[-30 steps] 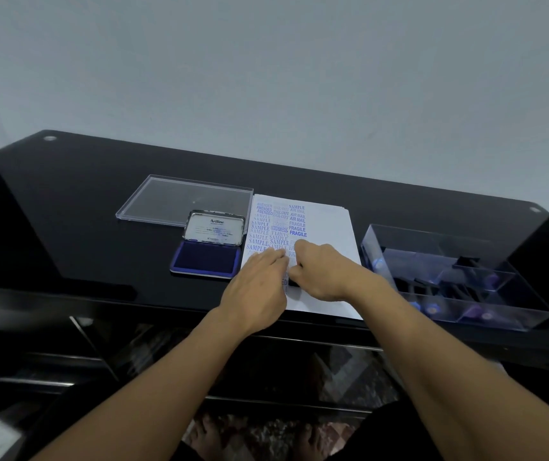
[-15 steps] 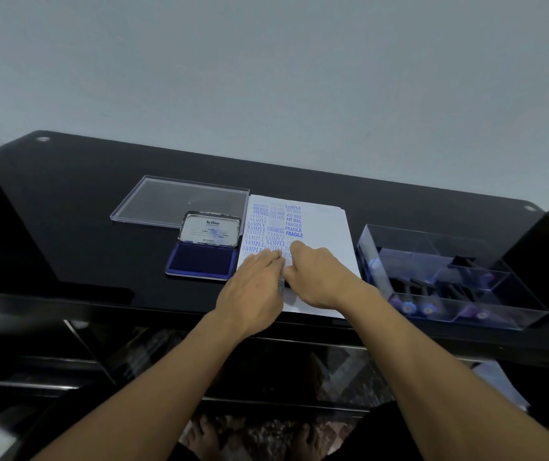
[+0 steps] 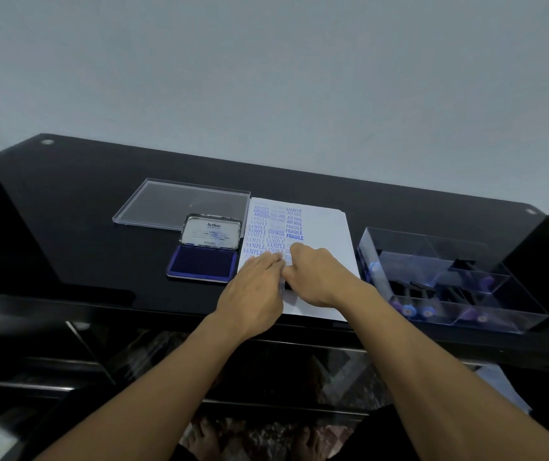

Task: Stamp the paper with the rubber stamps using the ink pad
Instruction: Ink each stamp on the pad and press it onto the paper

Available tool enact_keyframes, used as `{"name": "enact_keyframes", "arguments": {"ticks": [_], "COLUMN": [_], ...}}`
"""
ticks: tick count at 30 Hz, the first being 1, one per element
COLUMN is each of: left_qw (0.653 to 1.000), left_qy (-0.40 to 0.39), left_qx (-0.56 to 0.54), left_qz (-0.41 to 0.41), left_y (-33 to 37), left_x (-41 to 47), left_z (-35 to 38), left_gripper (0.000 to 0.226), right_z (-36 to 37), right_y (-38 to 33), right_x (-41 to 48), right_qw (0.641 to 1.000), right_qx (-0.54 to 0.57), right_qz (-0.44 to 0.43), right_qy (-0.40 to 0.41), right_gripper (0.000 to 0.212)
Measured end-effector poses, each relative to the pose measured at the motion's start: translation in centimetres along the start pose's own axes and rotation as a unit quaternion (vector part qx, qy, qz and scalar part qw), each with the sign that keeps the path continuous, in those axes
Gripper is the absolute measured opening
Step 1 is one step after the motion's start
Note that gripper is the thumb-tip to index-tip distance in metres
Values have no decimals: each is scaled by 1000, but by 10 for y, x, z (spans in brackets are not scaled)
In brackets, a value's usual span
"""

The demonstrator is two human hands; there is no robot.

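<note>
While the left hand lies with fingers straight and flat on the near left part of the paper, the right hand beside it curls its fingers round a dark stamp, mostly hidden, on the sheet. The open ink pad lies just left of the paper. A clear lid lies left of the paper's far corner. Right of the paper stands a clear tray holding spare stamps.
</note>
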State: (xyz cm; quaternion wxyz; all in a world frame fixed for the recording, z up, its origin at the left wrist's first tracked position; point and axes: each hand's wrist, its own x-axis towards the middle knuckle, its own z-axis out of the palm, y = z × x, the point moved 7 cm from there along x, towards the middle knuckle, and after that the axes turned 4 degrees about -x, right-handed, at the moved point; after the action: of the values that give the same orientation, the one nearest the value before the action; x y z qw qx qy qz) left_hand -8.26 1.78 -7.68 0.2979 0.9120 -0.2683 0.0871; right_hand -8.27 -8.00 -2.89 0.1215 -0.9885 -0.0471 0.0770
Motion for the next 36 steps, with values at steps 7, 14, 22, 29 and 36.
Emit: {"name": "enact_keyframes", "arguments": {"ticks": [7,14,22,29,36], "left_qw": [1000,1000,1000,1000,1000], "left_qy": [-1,-3,-7,-3,1], "left_qx": [-4,-3,-4,-9,-11], "left_qz": [6,4,-1,-5,-3], "left_y": [-2,-3,-5,-1,3], "left_x": [0,0,1,-2,-4], "left_z": [1,2,4,0,-4], "left_gripper": [44,43,36,43,47], "right_z": [0,0,4,1,-2], "right_y": [-1,-3,-3,-1,1], "right_x": [-1,-8,-13,-5,2], "right_qw": [1000,1000,998,1000,1000], "right_qx": [2,6,22,18,16], "right_qz": [2,-6,-11,5,16], "right_qy": [8,22,49,25,16], "right_gripper": [25,15,14,26,27]}}
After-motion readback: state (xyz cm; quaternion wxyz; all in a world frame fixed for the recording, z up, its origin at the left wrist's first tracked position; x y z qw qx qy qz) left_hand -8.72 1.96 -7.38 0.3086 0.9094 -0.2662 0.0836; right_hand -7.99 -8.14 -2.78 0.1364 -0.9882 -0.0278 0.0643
